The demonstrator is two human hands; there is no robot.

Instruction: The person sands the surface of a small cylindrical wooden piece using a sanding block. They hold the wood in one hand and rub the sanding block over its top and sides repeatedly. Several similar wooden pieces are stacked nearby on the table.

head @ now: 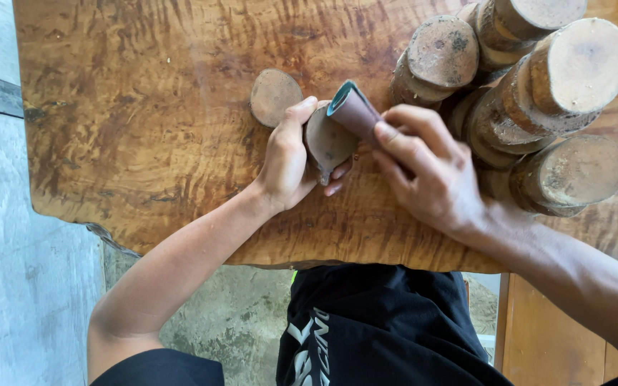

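The left hand (pixel 286 161) is curled around a small wooden disc (pixel 327 139), thumb stretched up along its left rim and fingertips peeking out underneath, so the disc is held tilted on edge rather than lying flat. The right hand (pixel 423 168) is closed tight on a folded piece of sandpaper (pixel 352 107), reddish-brown on one face and teal on the other; its folded end sticks out past the thumb and presses against the upper right edge of the disc.

Both forearms come in from the near edge of the table (pixel 144 107), the left one bent at the elbow and rising from the lower left, the right one running in from the lower right corner of the view, wrist angled toward the middle. The two hands meet just inside the near edge, roughly at the table's centre.

Just beyond the left thumb, a second wooden disc (pixel 275 96) lies flat on the table, close to the held one but whether they touch I cannot tell. Toward the far right corner stand stacks of round wood slices (pixel 559 86), bark still on their sides, crowding right up behind the right hand's knuckles. The person's black shirt (pixel 373 322) shows below the table's edge, above a grey concrete floor (pixel 8 250).
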